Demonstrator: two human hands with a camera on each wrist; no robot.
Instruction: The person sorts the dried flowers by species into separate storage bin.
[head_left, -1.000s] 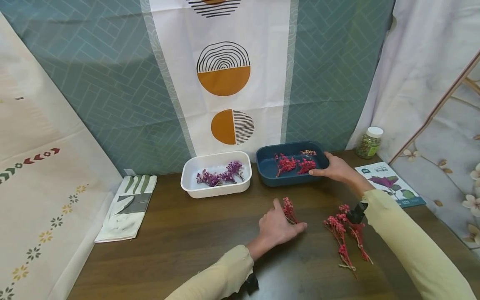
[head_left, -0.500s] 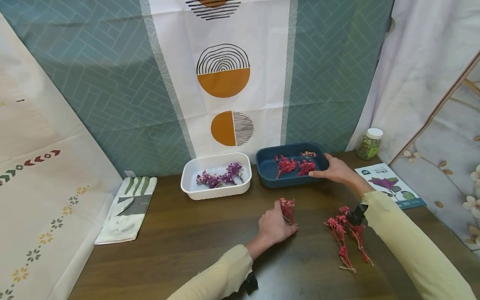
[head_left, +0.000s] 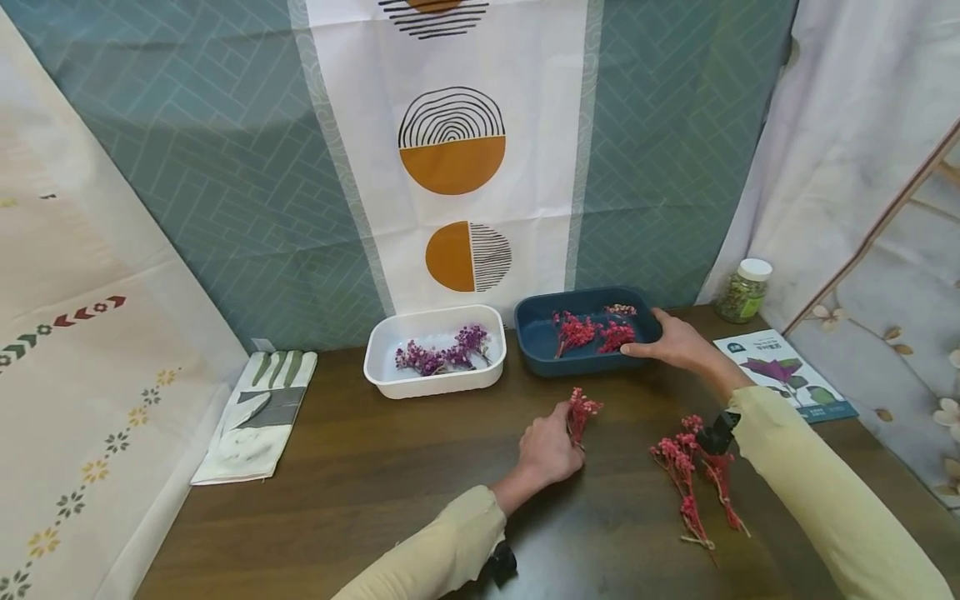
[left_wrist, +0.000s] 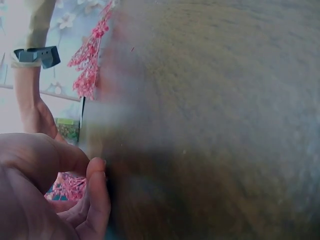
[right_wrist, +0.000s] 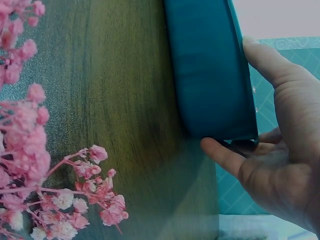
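Note:
My left hand (head_left: 551,448) pinches a small pink dried flower sprig (head_left: 579,414) just above the table, in front of the trays. In the left wrist view, thumb and fingers meet around it, and its pink blossoms (left_wrist: 70,186) show behind them. My right hand (head_left: 677,340) holds the right end of the dark blue tray (head_left: 534,354), with its digits at the rim and corner in the right wrist view; the far fingers are partly hidden. Inside the tray lie several pink flower sprigs (head_left: 576,332). More pink sprigs (head_left: 684,475) lie on the table beneath my right forearm.
A white tray (head_left: 431,387) with purple dried flowers (head_left: 442,354) stands left of the blue one. White and grey gloves (head_left: 258,417) lie at the table's left. A white-capped jar (head_left: 744,292) and a booklet with a flower picture (head_left: 786,373) are at the right.
My left fingers have closed on the pink sprig, which now stands more upright and slightly raised. My right hand stays on the blue tray.

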